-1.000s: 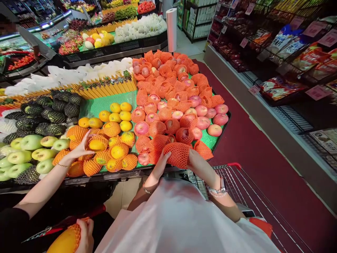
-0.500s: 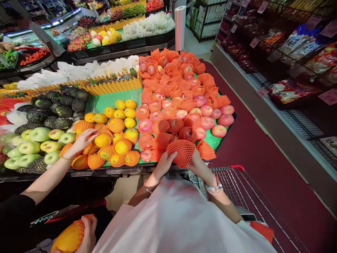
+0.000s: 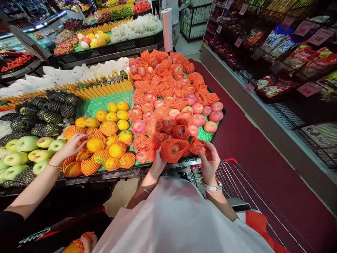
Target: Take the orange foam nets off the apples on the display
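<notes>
My left hand (image 3: 158, 162) grips an apple (image 3: 174, 149) wrapped in an orange foam net, held above the front edge of the apple pile. The net's opening faces me and part of the apple shows through it. To the right, my right hand (image 3: 210, 158) is open, thumb and fingers curved apart. Its fingertips are beside an orange foam net (image 3: 196, 145) at the display's front corner; whether they touch it I cannot tell. Many netted apples (image 3: 160, 112) lie behind both hands, with several bare ones at the right.
Another person's hand (image 3: 75, 146) reaches over the oranges (image 3: 116, 150) at left; their other hand (image 3: 88, 242) holds a netted yellow-orange fruit. A wire shopping cart (image 3: 229, 179) stands at my right. Green apples (image 3: 27, 143) lie far left, and packaged-goods shelves (image 3: 263, 88) line the right.
My right hand has come off the netted apple and moved right. The apple has turned so its net opening shows. The view has shifted right; the other person's lower hand has dropped.
</notes>
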The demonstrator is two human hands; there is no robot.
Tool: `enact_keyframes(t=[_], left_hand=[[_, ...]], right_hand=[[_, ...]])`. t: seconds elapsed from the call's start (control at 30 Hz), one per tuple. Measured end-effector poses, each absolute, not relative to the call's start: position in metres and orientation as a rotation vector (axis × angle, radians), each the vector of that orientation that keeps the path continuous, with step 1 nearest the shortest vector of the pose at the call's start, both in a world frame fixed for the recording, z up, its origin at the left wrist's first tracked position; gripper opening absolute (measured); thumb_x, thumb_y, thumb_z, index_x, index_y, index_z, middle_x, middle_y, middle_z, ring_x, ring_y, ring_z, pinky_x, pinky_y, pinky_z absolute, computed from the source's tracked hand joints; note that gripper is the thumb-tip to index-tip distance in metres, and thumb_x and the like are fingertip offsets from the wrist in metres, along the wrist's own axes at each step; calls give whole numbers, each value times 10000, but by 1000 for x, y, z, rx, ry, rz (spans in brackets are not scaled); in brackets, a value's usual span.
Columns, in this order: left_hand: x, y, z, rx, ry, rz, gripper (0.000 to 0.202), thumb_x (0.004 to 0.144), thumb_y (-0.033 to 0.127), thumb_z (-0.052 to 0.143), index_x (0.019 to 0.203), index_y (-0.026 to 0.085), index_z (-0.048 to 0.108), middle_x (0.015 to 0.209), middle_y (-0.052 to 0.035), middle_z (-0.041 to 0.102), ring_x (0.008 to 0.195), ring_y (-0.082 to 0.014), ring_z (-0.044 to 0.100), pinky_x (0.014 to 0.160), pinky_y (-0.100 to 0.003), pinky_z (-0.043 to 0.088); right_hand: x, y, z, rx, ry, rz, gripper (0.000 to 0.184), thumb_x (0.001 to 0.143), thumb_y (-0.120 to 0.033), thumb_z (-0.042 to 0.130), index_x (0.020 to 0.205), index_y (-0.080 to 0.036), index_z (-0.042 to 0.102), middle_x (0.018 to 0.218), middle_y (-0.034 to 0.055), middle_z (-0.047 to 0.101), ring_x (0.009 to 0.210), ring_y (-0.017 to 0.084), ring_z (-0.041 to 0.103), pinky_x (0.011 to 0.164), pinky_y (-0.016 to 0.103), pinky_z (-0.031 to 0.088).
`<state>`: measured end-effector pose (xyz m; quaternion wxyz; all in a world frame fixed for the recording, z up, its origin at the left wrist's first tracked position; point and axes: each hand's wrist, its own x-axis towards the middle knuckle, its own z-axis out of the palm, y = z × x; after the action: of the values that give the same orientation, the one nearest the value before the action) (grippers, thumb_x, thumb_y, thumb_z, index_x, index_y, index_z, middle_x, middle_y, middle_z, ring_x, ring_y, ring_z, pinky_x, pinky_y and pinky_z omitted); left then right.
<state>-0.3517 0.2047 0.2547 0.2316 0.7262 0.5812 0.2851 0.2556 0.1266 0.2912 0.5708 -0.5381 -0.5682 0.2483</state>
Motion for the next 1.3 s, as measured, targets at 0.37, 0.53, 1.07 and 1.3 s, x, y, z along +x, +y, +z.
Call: enact_keyframes(t=[0.37,0.53,1.07,1.3], left_hand=[[-371,228,246,2167,1562,487,282,854,454,516,972,244,661,1050,75,613,992,-119,542,1060,-285,383],[-344,200,251,2224,1911,512,403,959,520,311,1043,198,540,1059,16,544,1052,-180,520,1057,-412,385],[-371,247,243,1922,1624,462,627,659,837,518,903,289,702,1012,28,681,1057,-268,606,1030,-567,397],[-358,231,225,2122,1818,766,322,826,636,513,891,373,687,864,51,697,765,-230,655,571,-322,567]], right_hand=[[232,131,245,-1293,-1325,1091,1301,581,-638,778,1497,-104,23,1543,236,157,1435,302,247,1179,466,225],[230,134,243,-1315,-1314,982,1254,563,-510,840,1487,-130,83,1535,221,195,1432,296,254,1188,459,213],[231,121,214,-1341,-875,717,1302,555,-472,835,1526,-203,11,1580,152,81,1447,296,199,1187,505,160],[227,130,199,-1249,-664,785,1029,659,-411,759,1482,-201,178,1479,165,350,1319,265,436,1119,489,335]])
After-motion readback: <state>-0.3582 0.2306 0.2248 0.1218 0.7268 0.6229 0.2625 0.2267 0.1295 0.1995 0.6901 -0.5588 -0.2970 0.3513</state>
